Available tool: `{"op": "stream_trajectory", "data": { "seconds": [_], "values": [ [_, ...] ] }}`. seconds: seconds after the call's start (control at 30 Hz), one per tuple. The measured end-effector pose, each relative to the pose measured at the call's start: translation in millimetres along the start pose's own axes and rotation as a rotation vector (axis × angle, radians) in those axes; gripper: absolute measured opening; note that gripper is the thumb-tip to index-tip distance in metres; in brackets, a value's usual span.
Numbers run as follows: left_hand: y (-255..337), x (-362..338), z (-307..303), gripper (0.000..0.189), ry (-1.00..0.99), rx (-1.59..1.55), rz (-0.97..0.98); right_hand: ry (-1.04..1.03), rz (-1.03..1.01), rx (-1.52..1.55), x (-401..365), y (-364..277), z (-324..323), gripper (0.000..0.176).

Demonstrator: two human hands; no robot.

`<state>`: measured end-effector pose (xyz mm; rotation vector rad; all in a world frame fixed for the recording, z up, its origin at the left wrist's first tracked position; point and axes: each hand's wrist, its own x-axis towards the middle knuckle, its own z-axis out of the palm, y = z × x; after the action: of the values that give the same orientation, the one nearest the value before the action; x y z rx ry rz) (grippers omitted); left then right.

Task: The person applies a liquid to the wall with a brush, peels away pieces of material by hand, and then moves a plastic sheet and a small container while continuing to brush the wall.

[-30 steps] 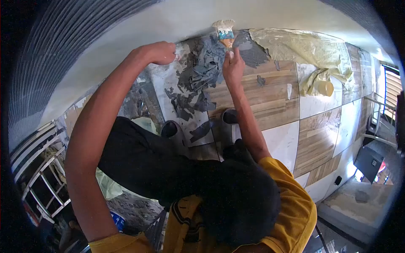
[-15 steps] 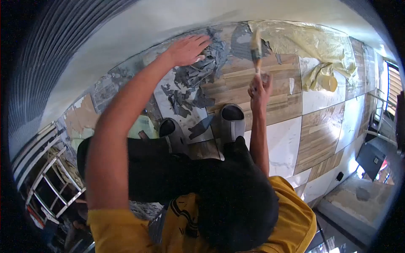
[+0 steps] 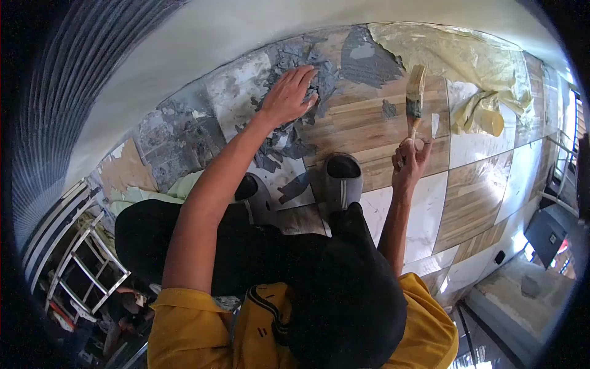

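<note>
My right hand is closed around the handle of a paintbrush, whose pale bristles point toward the wall. The brush overlaps the wood-look tiles close to a crumpled yellowish plastic sheet. My left hand reaches over a heap of peeled grey paint flakes, its fingers extended and thumb apart, fingertips right at the torn pieces. A grey paint patch still coats the floor between the heap and the sheet.
Grey slippers are on my feet beside the flakes. A pale wall curves along the floor's far edge. Metal ladder-like rails stand at the lower left, and a dark grey panel is at the right.
My right hand and the brush have moved right, away from the grey patch. My left hand has shifted slightly right and down onto the flakes. The view has shifted a little.
</note>
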<state>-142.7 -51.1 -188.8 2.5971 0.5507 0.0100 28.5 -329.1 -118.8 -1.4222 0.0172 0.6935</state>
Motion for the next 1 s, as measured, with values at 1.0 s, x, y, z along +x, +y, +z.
{"op": "stream_trajectory", "data": {
  "seconds": [1.0],
  "values": [
    [47.2,127.6,56.1,0.057,0.191,0.088,0.246,0.040,-0.040,0.034,-15.1,-35.9,-10.3,0.025]
  ]
}}
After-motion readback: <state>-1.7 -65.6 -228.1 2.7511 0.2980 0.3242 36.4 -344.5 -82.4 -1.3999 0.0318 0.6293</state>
